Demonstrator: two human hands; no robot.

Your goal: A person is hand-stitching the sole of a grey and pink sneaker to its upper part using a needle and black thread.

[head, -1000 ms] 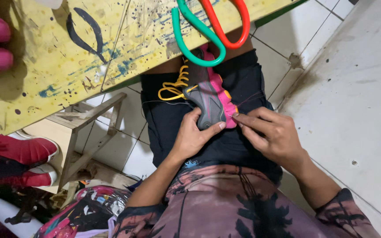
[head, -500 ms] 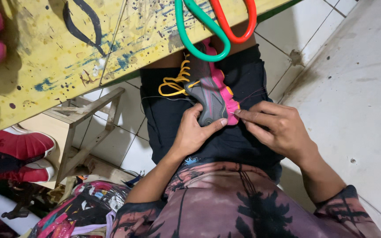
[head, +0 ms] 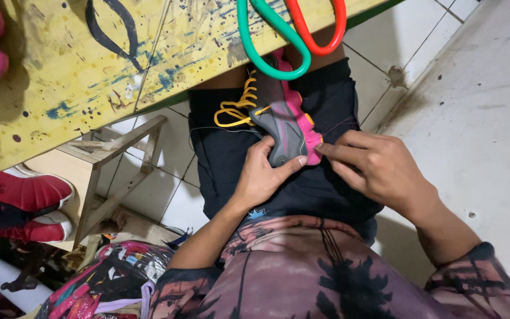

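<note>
My left hand [head: 261, 177] grips the shoe [head: 281, 127] at its heel; my right hand [head: 373, 168] pinches the pink edge. Looks light and bendy, best held by the sole.

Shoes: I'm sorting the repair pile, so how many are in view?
2, perhaps more hidden. A grey and pink shoe with yellow laces lies on the lap, held by the left hand; a red shoe sits at lower left.

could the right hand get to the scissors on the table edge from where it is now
Probably yes. The right hand pinches at the shoe's pink edge, and the scissors lie just above on the yellow table, with nothing between.
</note>
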